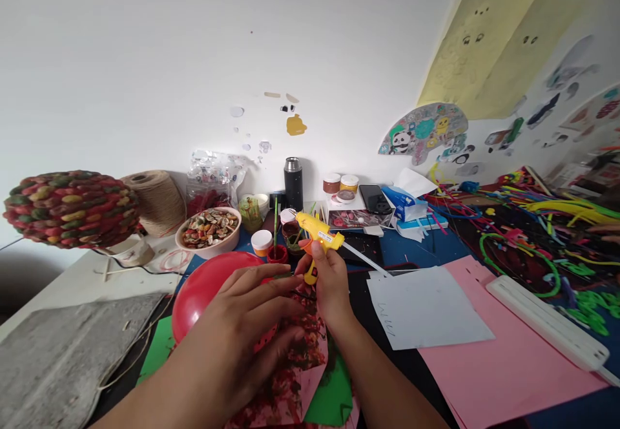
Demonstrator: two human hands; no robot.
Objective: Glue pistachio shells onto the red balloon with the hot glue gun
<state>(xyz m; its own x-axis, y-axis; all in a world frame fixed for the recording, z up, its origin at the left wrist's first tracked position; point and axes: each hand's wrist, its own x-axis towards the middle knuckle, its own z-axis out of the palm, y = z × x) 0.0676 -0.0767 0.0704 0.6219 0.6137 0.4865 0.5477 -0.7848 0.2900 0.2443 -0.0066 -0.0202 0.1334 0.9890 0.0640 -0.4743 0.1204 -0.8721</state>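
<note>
A yellow glue gun (320, 232) with a white glue stick out of its back is gripped in my right hand (329, 283), its nozzle pointing up and left. My left hand (247, 325) is spread, fingers apart, over the right side of a red balloon (203, 293); whether its fingertips touch anything is hidden. Beneath both hands lies pink paper with red and dark paint smears (285, 384), with green paper (332, 387) under it.
A bowl of painted shells (208, 230), a twine spool (154, 201), paint jars and a black thermos (293, 183) stand behind. A multicoloured ball (72, 209) is at left. White paper (429, 306), a white power strip (547, 322) and pipe cleaners are at right.
</note>
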